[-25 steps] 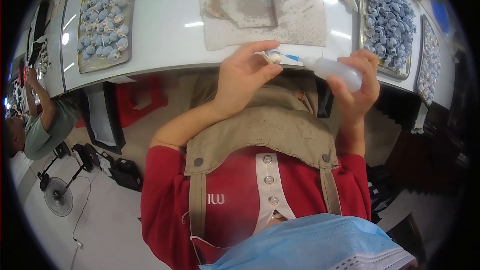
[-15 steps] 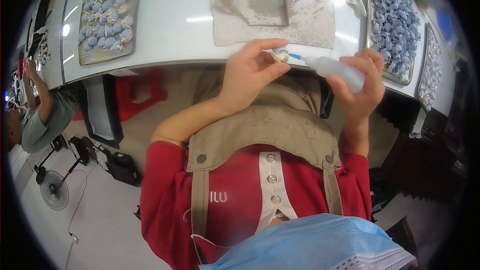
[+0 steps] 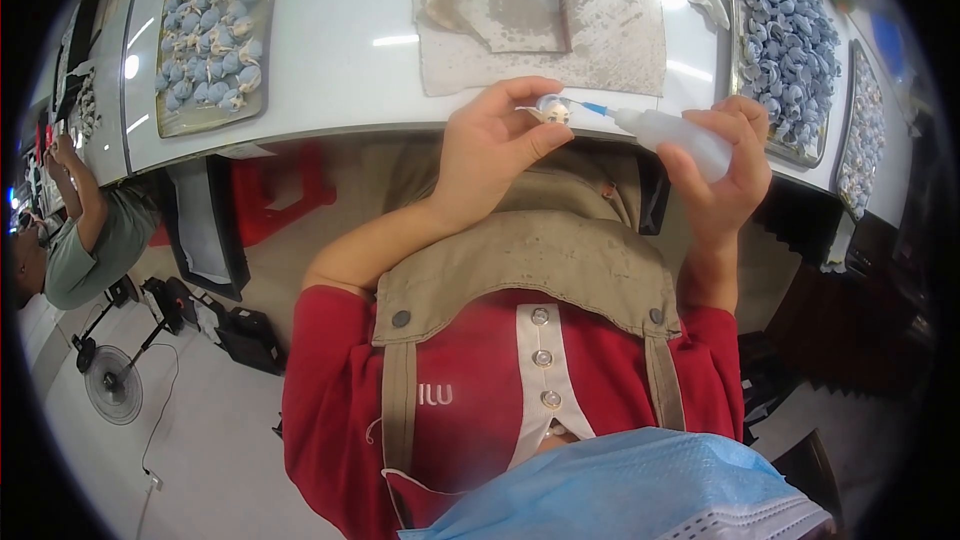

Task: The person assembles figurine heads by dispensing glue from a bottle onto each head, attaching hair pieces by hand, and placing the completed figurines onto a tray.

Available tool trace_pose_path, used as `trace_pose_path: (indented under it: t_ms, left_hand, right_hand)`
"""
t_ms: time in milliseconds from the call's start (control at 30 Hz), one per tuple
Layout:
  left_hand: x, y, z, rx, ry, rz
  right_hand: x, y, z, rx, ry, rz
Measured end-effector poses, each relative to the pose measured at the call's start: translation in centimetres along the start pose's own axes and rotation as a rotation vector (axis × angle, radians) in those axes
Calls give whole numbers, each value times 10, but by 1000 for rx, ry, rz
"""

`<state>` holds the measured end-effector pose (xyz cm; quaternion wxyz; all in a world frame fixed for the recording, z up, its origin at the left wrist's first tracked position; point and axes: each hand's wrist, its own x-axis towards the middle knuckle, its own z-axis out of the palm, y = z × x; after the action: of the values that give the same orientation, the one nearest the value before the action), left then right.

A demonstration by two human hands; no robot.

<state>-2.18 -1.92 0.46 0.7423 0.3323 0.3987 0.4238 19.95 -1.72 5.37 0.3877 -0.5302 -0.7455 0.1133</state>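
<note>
Between the thumb and fingers of my left hand (image 3: 497, 135) is a small doll head (image 3: 557, 113) with a pale face and grey-blue hair. My right hand (image 3: 725, 165) is wrapped round a translucent white squeeze bottle (image 3: 682, 138), tilted so that its thin blue needle tip (image 3: 593, 108) points left at the doll head. The needle's end is at the top of the head, by the hair; whether it touches I cannot tell. Both hands are above the near edge of the white table (image 3: 335, 70).
A stained cloth or board (image 3: 540, 70) lies beyond my hands. To the left is a tray (image 3: 170, 125) of assembled grey-blue doll heads. On the right, another tray (image 3: 742, 50) is heaped with grey-blue hair pieces; a further tray (image 3: 862, 140) stands beside it. A co-worker (image 3: 95, 250) is at far left.
The doll head has turned in my left fingers, so its face now shows. My left hand has shifted slightly left, and the needle tip now sits at the hair.
</note>
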Motion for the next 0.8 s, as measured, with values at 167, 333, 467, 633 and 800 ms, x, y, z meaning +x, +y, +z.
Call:
trace_pose_path:
  t_ms: [167, 333, 467, 633, 800]
  left_hand:
    - [0, 1, 1, 3, -4, -4]
    - [0, 2, -3, -41, -6, 26]
    - [3, 4, -5, -83, -9, 15]
    - [3, 6, -6, -153, -69, 53]
    - [7, 8, -11, -238, -204, 106]
  right_hand:
    - [2, -2, 1, -1, -5, 2]
    - [5, -2, 4, -21, -19, -9]
    - [8, 6, 8, 82, 23, 77]
    - [26, 35, 55, 222, 154, 348]
    - [39, 54, 66, -29, 108, 329]
